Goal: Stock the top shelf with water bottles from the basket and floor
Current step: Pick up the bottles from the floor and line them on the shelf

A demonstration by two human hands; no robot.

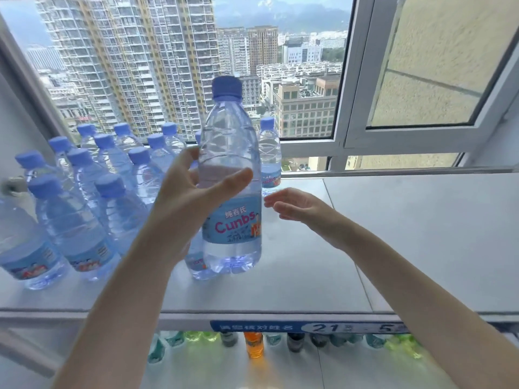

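My left hand [191,197] is clamped on the water bottle [230,153]: the thumb [233,178] lies across its front above the label, and the fingers [188,160] curl round its left side. My right hand [297,206] hovers just right of the bottle, fingers apart and relaxed, holding nothing.

The bottle is upright, clear and ribbed, with a blue cap [227,87] and a light-blue label [231,224] reading "Cunbs" in pink. Its base is at the top shelf [407,234]; I cannot tell whether it rests there or hangs just above.

A second bottle [196,265] stands tight against its lower left. The stocked bottles [84,214] crowd the shelf's left part, and a lone bottle [269,153] stands behind, near the window frame [341,143]. To the right the shelf is bare grey, out to the far edge. Along the front edge runs a blue label strip [280,327], with coloured bottles [254,346] below it.
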